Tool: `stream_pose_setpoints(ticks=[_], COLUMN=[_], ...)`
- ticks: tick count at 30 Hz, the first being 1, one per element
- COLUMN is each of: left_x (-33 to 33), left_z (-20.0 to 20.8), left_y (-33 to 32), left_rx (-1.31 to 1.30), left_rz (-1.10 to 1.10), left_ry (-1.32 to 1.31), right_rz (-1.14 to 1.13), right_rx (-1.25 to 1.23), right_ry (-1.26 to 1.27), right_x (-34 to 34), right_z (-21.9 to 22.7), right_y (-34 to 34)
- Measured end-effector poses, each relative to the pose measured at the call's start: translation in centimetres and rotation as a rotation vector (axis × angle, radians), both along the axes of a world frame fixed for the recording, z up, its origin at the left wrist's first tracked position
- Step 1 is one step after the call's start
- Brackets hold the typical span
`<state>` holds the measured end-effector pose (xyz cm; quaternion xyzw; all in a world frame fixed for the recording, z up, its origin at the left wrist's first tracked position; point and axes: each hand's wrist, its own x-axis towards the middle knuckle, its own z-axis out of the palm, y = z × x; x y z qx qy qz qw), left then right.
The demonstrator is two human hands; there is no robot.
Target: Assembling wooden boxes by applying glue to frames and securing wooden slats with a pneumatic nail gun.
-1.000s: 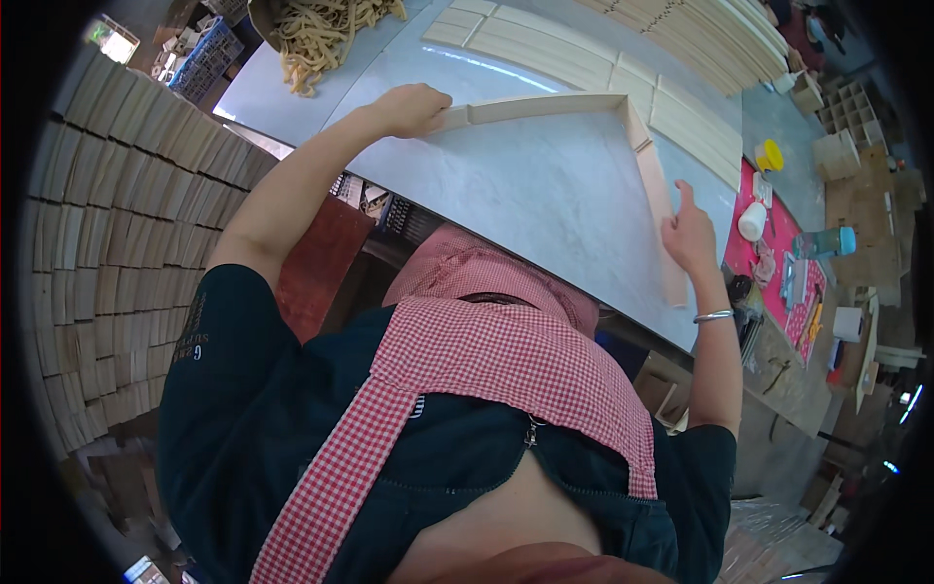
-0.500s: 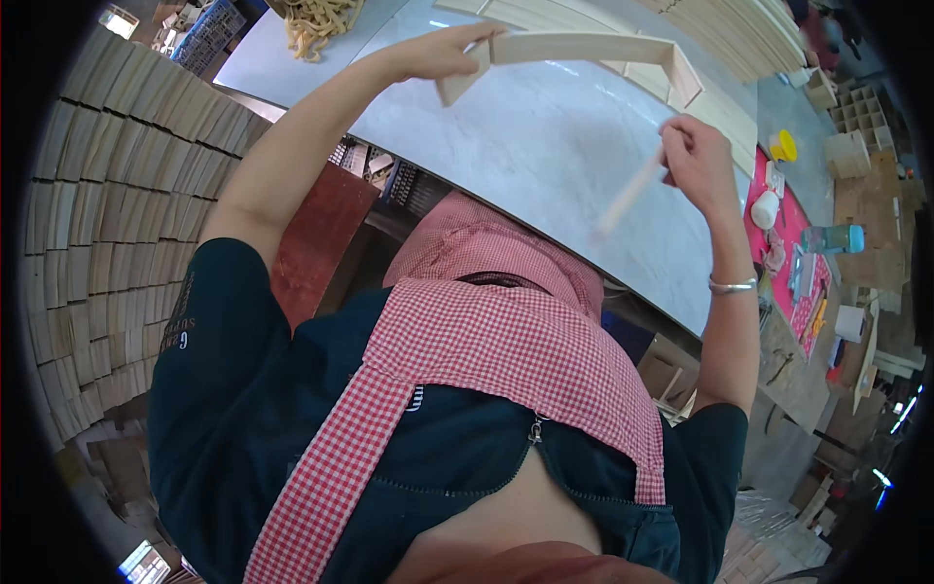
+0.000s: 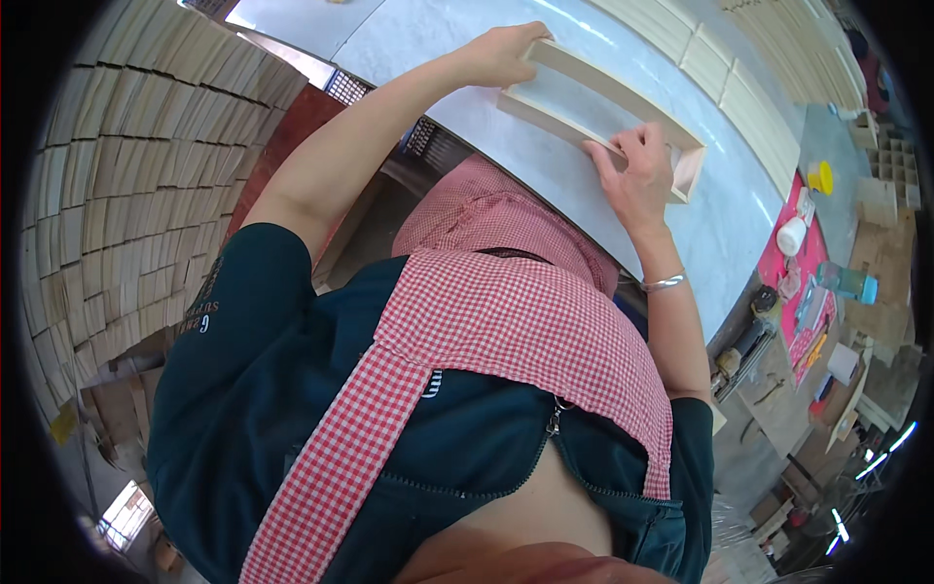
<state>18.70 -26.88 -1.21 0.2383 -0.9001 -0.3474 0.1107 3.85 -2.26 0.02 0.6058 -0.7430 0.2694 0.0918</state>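
A long, narrow rectangular frame of pale wood (image 3: 623, 95) stands on edge on the light marbled table (image 3: 457, 125). Its far side, near side and right end show. My left hand (image 3: 501, 56) is closed round the left end, hiding most of it. Near the right end, my right hand (image 3: 640, 180) pinches the near side, thumb on the outer face and fingers reaching over the upper edge. Part of the near strip's right stretch lies hidden behind that hand.
Pale wooden boards (image 3: 702, 60) lie along the table's far side. Beyond its right edge, a pink mat (image 3: 796, 265) carries a white bottle (image 3: 791, 237), a clear jar with blue lid (image 3: 846, 282) and small tools. Stacked wood pieces (image 3: 146, 195) rise high at my left.
My right hand has brought the loose wooden strip to the three-sided piece, where it now forms the near side. The frame has turned and moved right and nearer with my left hand.
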Motion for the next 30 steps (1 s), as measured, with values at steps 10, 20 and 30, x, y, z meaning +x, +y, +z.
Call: stream_pose_setpoints(ticks=[10,20,30], left_x=[3.7,4.9,5.0], left_z=[0.0,0.7,-0.5], left_y=[-0.1,-0.3,-0.3], left_rx=[0.422,0.420,0.484], left_rz=[-0.111,-0.186,-0.243], left_ry=[0.093,0.064,0.222], right_rz=[-0.016,0.332,0.539], right_rx=[0.028,-0.031,0.093], right_ry=[-0.119,-0.078,-0.217], right_x=[0.6,4.6,5.1], right_z=[0.3,3.2,1.9], right_y=[0.6,-5.4,-8.1])
